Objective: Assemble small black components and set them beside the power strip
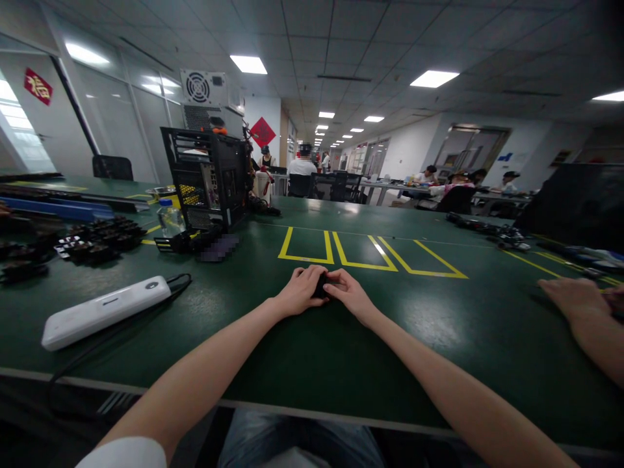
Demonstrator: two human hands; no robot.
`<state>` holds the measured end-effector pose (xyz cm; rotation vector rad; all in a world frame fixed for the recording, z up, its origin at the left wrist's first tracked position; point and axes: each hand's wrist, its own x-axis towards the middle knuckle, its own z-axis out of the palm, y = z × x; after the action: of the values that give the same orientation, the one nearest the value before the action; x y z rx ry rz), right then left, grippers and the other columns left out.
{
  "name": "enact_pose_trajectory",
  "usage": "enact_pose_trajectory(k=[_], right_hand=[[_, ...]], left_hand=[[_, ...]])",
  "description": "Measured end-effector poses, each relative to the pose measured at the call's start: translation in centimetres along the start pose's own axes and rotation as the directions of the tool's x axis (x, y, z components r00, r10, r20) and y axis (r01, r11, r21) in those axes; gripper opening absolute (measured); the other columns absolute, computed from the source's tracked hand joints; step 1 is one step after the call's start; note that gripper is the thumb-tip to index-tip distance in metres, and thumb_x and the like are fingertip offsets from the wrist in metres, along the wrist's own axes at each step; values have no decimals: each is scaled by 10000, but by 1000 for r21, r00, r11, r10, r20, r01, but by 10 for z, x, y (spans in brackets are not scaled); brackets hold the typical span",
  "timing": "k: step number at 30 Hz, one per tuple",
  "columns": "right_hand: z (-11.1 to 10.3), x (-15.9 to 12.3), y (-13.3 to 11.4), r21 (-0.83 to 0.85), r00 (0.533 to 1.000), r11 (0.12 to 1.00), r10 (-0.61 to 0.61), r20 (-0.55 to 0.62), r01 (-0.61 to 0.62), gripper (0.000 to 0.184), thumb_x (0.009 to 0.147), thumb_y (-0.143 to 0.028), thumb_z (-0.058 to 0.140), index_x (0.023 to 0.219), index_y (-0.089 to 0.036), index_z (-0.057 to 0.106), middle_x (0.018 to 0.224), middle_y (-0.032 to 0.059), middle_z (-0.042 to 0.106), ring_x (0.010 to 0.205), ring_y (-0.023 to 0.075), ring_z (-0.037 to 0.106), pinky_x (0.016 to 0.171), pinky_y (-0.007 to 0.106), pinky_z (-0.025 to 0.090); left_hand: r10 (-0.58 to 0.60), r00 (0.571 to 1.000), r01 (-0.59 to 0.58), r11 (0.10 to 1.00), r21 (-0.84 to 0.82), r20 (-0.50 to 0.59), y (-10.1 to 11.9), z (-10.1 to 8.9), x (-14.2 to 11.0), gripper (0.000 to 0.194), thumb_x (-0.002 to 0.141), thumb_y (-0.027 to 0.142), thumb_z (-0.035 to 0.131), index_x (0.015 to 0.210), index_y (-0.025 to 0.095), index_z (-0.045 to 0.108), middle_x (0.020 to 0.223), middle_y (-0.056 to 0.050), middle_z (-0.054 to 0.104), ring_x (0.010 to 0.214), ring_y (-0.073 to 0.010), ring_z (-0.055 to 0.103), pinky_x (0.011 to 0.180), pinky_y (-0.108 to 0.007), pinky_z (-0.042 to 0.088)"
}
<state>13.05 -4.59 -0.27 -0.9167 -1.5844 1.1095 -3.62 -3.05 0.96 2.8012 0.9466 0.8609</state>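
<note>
Between my two hands is a small black object, mostly covered by fingers, so its kind cannot be made out. My left hand is closed around its left side. From the right, my right hand has its thumb and fingers pressed on the same object. Both hands are low over the green table, just in front of yellow tape outlines.
A white power strip with a black cable lies at left. Behind it are dark fan-like parts, a clear bottle and an open computer case. Another person's hand rests at the right edge.
</note>
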Motion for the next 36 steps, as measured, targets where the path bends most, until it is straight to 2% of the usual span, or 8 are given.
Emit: enact_pose_trajectory(k=[6,9,13,17,21,27,30,36], right_hand=[[-2,0,1,-10,997,997,78,-2,-79,373,667,-306,607,994,-195,467,1014,53,535,922,165,540,814,356,434],[-1,-3,-1,11,998,999,35,56,-36,321,665,-264,612,946,-203,470,1026,34,525,955,165,528,832,346,429],[0,-7,-3,10,998,1000,-29,58,28,311,658,-238,619,922,-219,456,1006,7,509,924,143,535,838,327,427],[2,-5,-3,-13,1000,1000,-24,4,24,210,706,-296,563,873,-207,471,906,3,525,789,119,549,752,302,456],[1,-1,-1,-50,998,999,8,-54,-11,269,683,-275,590,914,-199,477,945,23,527,830,133,545,754,300,450],[-2,-2,2,2,1000,1000,-3,29,3,288,672,-255,604,927,-204,480,984,24,531,904,154,542,789,318,443],[0,-5,1,5,999,999,-41,14,41,327,638,-236,637,918,-218,469,984,12,521,919,154,538,789,310,446],[1,-3,0,-7,998,999,-36,-42,36,232,667,-306,600,841,-206,482,898,3,536,783,132,564,745,317,466]], left_hand=[[0,1000,0,1000,7,-10,-3,4,1,527,702,351,555,1134,207,290,1133,-87,421,1057,-232,417,897,-417,284],[-3,1000,3,1000,-4,-6,-3,5,1,509,704,339,552,1125,209,298,1125,-83,422,1053,-229,417,902,-418,277],[7,1000,-7,1000,-11,-1,-4,5,1,503,700,320,553,1120,210,299,1121,-80,422,1055,-229,413,904,-414,272],[6,1000,-6,1000,-2,-12,-5,7,2,524,697,347,556,1127,211,291,1131,-84,417,1063,-235,406,900,-417,273],[4,1000,-4,1000,8,-16,-5,8,2,530,698,345,559,1131,209,287,1132,-88,418,1064,-237,404,899,-417,274],[12,1000,-12,1000,-7,8,-3,4,1,498,713,326,540,1129,206,293,1115,-84,427,1055,-233,409,902,-415,267],[12,1000,-12,1000,-3,8,-2,3,1,477,717,317,532,1119,201,303,1114,-85,428,1056,-233,408,899,-413,269],[30,999,-30,1000,3,-11,-4,4,1,507,706,338,547,1123,197,295,1111,-83,428,1036,-223,417,885,-393,286]])
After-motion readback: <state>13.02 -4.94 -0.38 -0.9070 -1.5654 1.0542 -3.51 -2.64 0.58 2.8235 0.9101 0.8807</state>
